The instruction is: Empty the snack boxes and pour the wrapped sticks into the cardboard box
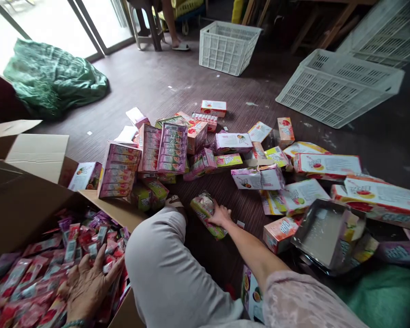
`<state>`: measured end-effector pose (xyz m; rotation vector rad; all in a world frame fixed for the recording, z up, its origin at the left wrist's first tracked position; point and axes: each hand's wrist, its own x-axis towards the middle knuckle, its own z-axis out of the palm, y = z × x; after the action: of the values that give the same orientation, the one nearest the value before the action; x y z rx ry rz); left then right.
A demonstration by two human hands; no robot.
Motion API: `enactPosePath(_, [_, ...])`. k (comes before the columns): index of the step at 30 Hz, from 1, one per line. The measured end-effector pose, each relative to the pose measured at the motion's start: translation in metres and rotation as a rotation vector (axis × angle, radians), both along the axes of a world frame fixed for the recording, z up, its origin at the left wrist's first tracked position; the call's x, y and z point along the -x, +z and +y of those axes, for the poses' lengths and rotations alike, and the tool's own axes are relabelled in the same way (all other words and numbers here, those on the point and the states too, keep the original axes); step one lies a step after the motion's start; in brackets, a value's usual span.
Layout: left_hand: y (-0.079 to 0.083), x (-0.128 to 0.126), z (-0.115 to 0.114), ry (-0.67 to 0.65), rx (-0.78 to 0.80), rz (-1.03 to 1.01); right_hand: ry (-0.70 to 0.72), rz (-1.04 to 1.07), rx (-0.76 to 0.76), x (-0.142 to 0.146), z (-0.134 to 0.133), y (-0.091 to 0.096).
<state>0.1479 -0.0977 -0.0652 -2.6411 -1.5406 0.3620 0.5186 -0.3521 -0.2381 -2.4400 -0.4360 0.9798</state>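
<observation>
My left hand (89, 282) rests with fingers spread on a pile of small red and purple wrapped packets (30, 273). These lie inside a large open cardboard box (23, 187) at the left. On the floor in front of me, my right hand (221, 215) grips the right side of a small green and pink carton (201, 207), with something pale and shiny at its top. Its contents are hard to make out. Just beyond stand display trays filled with packets (172, 148) and several fruit-printed cartons (234, 142).
More long cartons (328, 162) lie heaped to the right, near a black tray (323, 232). White plastic crates (228, 45) stand farther back. A green sack (54, 77) slumps by the glass door. Another person's foot (180, 45) shows at the back.
</observation>
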Motion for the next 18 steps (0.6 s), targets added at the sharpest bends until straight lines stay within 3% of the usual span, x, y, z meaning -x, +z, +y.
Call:
enactPosePath(5, [0.003,0.005,0.003,0.033,0.023,-0.024,-0.222,0.276,-0.337,-0.001,-0.049,0.044])
enactPosePath(7, [0.009,0.008,0.009,0.055,0.091,-0.089,-0.246,0.341,-0.494,-0.001,-0.063,0.075])
enactPosePath(9, [0.025,0.011,0.016,-0.004,0.174,-0.210,-0.275,0.420,-0.707,-0.001,-0.068,0.116])
enactPosePath(11, [0.051,0.011,0.019,-0.068,0.206,-0.403,-0.286,0.524,-0.944,0.000,-0.063,0.167])
enactPosePath(13, [0.086,0.009,0.010,-0.043,0.190,-0.642,-0.226,0.596,-1.114,0.008,-0.046,0.225])
enactPosePath(16, [0.140,0.003,-0.027,0.051,0.231,-0.953,0.024,0.559,-1.218,0.039,0.000,0.311])
enactPosePath(18, [0.165,-0.002,-0.054,0.035,0.496,-1.306,0.236,0.519,-1.229,0.076,0.042,0.358])
